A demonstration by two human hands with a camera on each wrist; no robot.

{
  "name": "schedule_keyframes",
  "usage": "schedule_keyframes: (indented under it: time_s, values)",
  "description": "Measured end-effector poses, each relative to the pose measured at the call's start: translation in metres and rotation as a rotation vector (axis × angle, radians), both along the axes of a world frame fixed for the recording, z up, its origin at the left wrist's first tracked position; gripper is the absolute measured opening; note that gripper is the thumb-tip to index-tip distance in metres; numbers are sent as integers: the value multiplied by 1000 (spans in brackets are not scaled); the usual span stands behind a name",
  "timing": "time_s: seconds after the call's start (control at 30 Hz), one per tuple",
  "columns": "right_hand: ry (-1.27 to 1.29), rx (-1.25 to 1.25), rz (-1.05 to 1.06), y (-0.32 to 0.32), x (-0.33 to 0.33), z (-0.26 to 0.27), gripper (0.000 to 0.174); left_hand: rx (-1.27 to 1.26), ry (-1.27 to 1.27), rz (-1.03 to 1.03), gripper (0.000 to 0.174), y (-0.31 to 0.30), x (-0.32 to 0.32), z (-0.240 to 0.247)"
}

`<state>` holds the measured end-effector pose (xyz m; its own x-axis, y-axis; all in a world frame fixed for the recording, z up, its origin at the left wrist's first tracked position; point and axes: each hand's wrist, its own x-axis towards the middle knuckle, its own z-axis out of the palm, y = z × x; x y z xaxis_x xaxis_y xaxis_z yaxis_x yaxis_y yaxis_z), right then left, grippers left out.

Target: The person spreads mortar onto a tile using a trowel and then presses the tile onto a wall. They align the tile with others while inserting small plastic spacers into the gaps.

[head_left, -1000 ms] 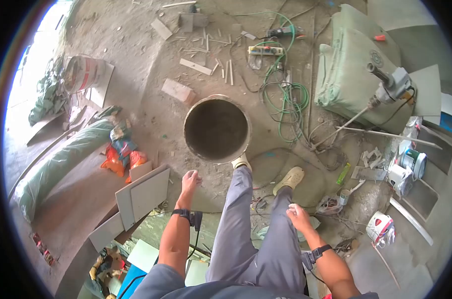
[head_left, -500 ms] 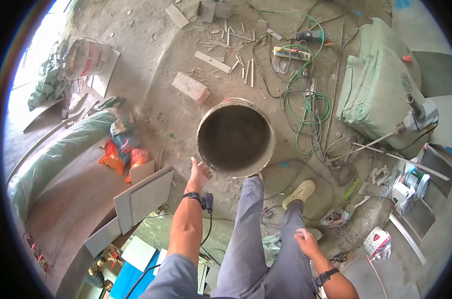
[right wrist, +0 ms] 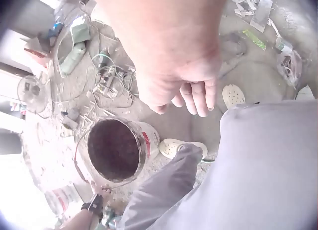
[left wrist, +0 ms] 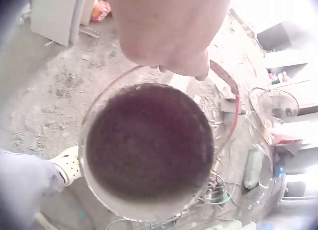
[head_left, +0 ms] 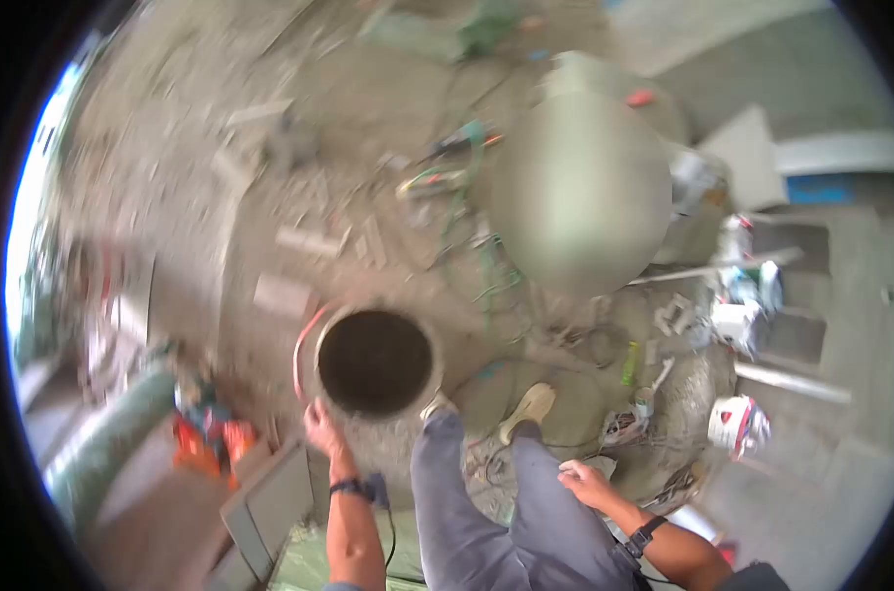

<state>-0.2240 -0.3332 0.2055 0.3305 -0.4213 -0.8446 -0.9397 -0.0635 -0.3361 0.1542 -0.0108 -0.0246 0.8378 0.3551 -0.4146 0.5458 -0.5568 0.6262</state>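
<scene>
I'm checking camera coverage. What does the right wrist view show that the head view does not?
Only the right wrist view shows the round wire-cage fan and the red mark on the round whitish bucket.

Only the head view shows the orange plastic bags and the black strap on the right wrist.

Both show the bucket's dark opening, the left hand at its curved handle, the right hand, the cream clogs and the bright green strip.

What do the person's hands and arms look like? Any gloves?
No gloves: the left hand and right hand are bare. Each wrist wears a black strap, the left with a small dark box and black cable. A dark sleeve shows.
</scene>
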Motion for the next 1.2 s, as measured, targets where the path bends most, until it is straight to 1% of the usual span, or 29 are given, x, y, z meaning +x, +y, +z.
schedule_keyframes:
  time_s: [0.03,0.07,0.1,0.13,0.17,0.2,0.27,0.33,0.37,0.43,0.5,0.53,0.57,0.6,0.63,0.67,0.7,0.77,0.8,0.83,0.9,0.93,0.97,1.0,1.03,1.1,1.13,1.17,1.2]
  values:
    - [-10,18,-11,-3,-4,9,42,-31,-118,-33,47,1,5,-8]
    - [-19,34,-32,-3,-10,19,43,-88,-57,-125,47,-9,18,18]
    - [-42,-40,-122,-1,-17,28,43,-55,-164,-288,44,-12,28,15]
    - [-55,-56,-98,0,-26,34,43,-17,-124,-442,43,-28,40,29]
    - [-66,-64,-67,-2,-37,39,44,-103,-13,-545,33,-43,50,31]
    - [-87,-111,-146,-4,-50,44,44,-136,179,-706,24,-60,63,43]
    - [-133,-120,-132,0,-76,49,44,-328,487,-706,20,-84,65,38]
    - [-176,-187,-218,2,-116,51,43,-482,734,-637,18,-102,50,50]
    - [-196,-236,-251,9,-137,55,42,-515,733,-600,19,-112,34,73]
    - [-102,-287,-395,19,-186,71,42,-414,735,-688,18,-132,21,66]
    - [-37,-387,-682,50,-246,85,42,-519,839,-578,17,-144,13,61]
    - [62,-427,-782,66,-268,105,40,-499,880,-509,15,-154,8,68]
    - [164,-458,-876,89,-289,123,39,-465,895,-552,15,-165,3,72]
    - [175,-529,-1026,121,-305,130,40,-385,936,-527,16,-171,1,78]
    - [189,-586,-1167,161,-321,135,41,-295,965,-489,18,-164,6,90]
    - [343,-533,-1075,212,-339,131,42,-289,1025,-491,19,-159,12,80]
    - [478,-486,-972,254,-344,122,43,-254,1011,-485,19,-159,14,78]
    - [547,-122,-900,309,-313,159,44,-160,939,-502,17,-170,-2,83]
    - [525,-29,-842,340,-301,171,44,-179,979,-521,17,-175,-1,75]
    - [501,53,-783,369,-290,177,44,-84,940,-548,17,-189,-19,91]
    - [363,260,-933,414,-275,186,43,-106,927,-625,17,-203,-43,117]
    - [327,233,-957,430,-268,192,43,-94,918,-626,17,-203,-49,117]
    - [286,208,-976,437,-267,196,43,-199,1001,-610,16,-202,-54,104]
    - [321,316,-1054,434,-268,202,42,-303,1076,-595,15,-201,-51,104]
    - [297,409,-1038,433,-276,194,40,-286,1050,-601,15,-210,-56,121]
    - [282,371,-1154,425,-299,182,39,-102,968,-684,14,-239,-112,153]
    - [147,257,-1243,425,-318,166,37,-85,944,-689,14,-249,-134,164]
    - [153,204,-1233,420,-341,144,35,-59,957,-710,13,-263,-158,171]
    - [184,321,-1333,395,-365,134,33,-35,971,-732,12,-277,-179,175]
